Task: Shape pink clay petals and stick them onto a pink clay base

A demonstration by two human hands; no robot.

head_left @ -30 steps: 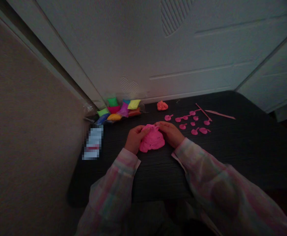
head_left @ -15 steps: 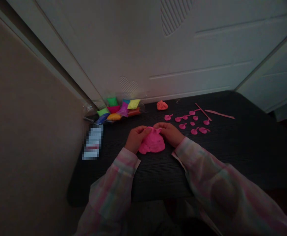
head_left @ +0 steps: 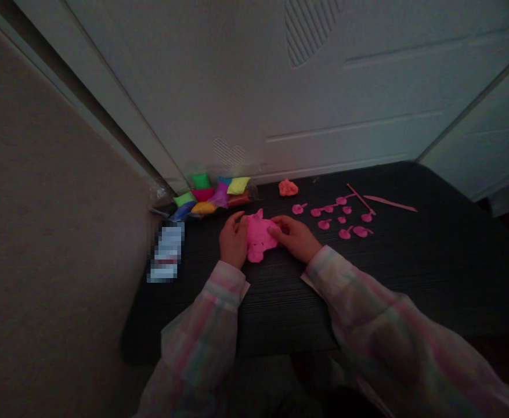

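A bright pink lump of modelling clay is held between my two hands, low over the dark table. A small point sticks up at its far edge and a rounded bump juts from its near side. My left hand cups the clay's left side, fingers bent. My right hand grips its right side, the thumb pressing on top and the fingers partly hidden behind. Right of my hands lie several small flat pink clay pieces with thin tails, one of them a pink disc.
Coloured clay packets lie in clear plastic at the back left. A blurred pale rectangle is in front of them. An orange clay lump sits near the white panel. A thin stick and a flat pink strip lie right.
The pink clay has been turned in my hands, its point now towards the far left and its bump nearer me. My right thumb has moved onto its top.
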